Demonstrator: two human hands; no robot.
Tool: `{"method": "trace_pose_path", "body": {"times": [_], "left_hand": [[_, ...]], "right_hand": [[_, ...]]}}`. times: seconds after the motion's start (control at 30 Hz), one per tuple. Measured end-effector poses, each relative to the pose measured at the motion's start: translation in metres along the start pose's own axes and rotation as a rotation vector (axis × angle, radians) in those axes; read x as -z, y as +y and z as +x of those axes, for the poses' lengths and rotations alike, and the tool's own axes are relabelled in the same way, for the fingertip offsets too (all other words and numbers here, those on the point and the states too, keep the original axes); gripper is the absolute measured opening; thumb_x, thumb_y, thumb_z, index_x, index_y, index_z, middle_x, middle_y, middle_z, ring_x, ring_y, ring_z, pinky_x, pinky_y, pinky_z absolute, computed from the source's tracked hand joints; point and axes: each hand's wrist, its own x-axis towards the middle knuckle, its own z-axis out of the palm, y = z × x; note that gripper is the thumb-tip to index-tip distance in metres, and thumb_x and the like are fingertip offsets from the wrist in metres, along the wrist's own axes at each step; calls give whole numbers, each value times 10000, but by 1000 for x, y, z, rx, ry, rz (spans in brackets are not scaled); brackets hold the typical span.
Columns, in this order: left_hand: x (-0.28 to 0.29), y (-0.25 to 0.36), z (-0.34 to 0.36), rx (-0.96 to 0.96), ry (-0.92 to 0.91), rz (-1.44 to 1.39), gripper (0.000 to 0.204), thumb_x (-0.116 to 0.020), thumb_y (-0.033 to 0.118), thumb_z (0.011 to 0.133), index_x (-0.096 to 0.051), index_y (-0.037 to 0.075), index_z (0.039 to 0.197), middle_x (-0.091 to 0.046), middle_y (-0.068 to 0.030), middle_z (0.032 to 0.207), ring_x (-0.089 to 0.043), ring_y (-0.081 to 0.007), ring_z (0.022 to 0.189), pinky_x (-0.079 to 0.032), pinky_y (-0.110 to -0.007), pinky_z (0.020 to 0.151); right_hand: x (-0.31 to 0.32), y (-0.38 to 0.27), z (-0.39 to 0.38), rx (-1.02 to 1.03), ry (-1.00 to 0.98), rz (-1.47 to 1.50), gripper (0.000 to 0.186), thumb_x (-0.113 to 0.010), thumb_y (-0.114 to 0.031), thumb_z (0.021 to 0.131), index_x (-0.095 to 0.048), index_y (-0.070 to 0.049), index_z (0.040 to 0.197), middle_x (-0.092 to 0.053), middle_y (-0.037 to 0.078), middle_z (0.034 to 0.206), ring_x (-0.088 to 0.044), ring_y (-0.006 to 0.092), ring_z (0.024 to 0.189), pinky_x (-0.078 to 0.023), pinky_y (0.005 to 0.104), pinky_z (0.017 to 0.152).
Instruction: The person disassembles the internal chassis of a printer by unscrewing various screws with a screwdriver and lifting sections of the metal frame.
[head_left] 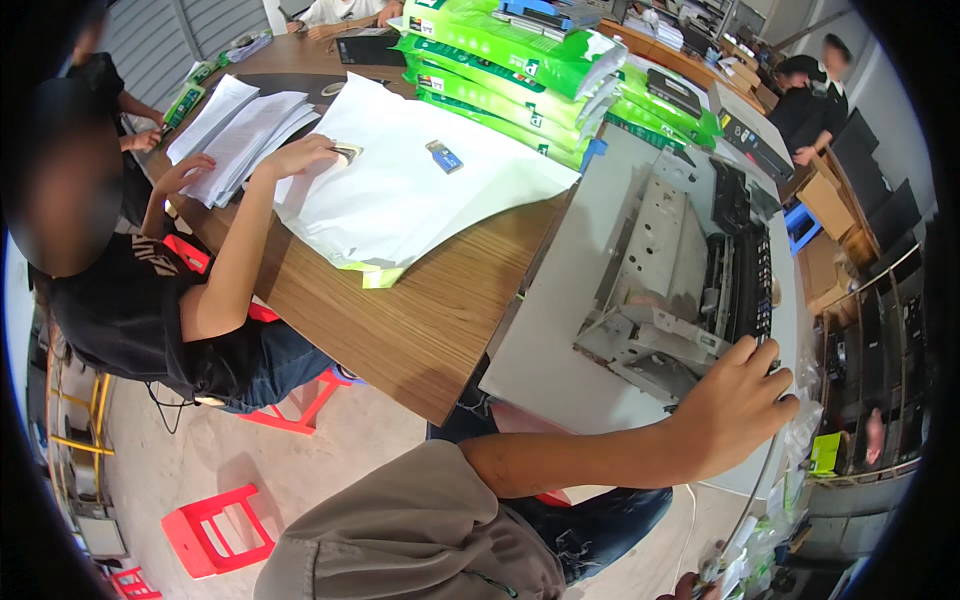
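At the right of the frame the person's left hand [735,405] is resting on the near right corner of an opened printer [690,290], a grey machine with its cover off, sitting on a pale board at the right end of the wooden counter [420,320]. The forearm is crossing the lower middle of the frame from left to right, so the hand is arriving at the printer from its near side. The fingers [775,385] are lying spread and slightly curled over the dark strip of parts [760,290] along the machine's right edge, touching it but not clamping around anything. The printer's long axis is running from lower centre toward the upper right, away from the wearer, and most of its body is lying up and to the left of the fingertips. The right hand [690,588] is barely showing at the bottom edge, well apart from the printer, and I cannot tell whether it is open or closed. The left hand is clearly the nearer one.
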Motion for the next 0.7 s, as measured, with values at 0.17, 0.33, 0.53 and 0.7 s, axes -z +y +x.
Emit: {"method": "trace_pose_path", "body": {"times": [0.17, 0.33, 0.53, 0.7], "left_hand": [[4, 1, 1, -18, -26, 58, 116, -656, 130, 780, -673, 87, 886, -601, -48, 930, -515, -253, 1040, -381, -355, 851], [4, -1, 0, -7, 11, 28, 101, -654, 127, 784, -681, 89, 874, -610, -43, 928, -511, -244, 1035, -377, -354, 854], [5, -2, 0, -14, -15, 12, 80, -654, 121, 777, -682, 96, 847, -615, -18, 895, -509, -234, 1006, -377, -355, 838], [3, -2, 1, -3, -56, -10, 71, -658, 137, 779, -678, 99, 835, -589, 10, 843, -502, -221, 1005, -369, -351, 843]], "right_hand": [[15, 11, 1, 36, -28, -40, 340, -431, -383, 1099, -467, -51, 1163, -532, 81, 840, -377, 91, 448, -295, 217, 344], [-19, 17, -2, 454, 227, -723, 516, -533, -269, 1066, -374, -53, 1506, -656, 218, 1110, -558, 148, 576, -413, 242, 436], [-38, 12, -6, 724, 306, -1612, 529, -629, -124, 1016, -444, -66, 1508, -673, 165, 1023, -568, 185, 681, -470, 310, 576], [-9, -10, 0, 82, 173, -419, 471, -549, -315, 1067, -466, -108, 1483, -507, 26, 715, -392, 128, 473, -385, 271, 427]]}}
